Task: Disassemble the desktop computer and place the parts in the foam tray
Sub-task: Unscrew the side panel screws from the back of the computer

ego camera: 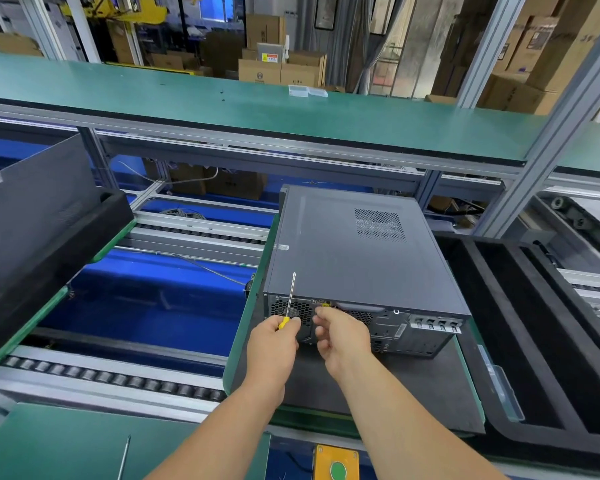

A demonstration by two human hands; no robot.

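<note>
- The left hand holds a screwdriver, tip up.
- The right hand pinches at the computer back; what it pinches is hidden.
- A black foam tray sits just beside it.

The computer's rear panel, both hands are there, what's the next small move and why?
Probably turn the screwdriver tip-down onto a rear-panel screw. The left hand holds it by the yellow handle with the shaft pointing up, off any screw, while the right hand fingers the rear panel of the computer, whose cover is still on.
</note>
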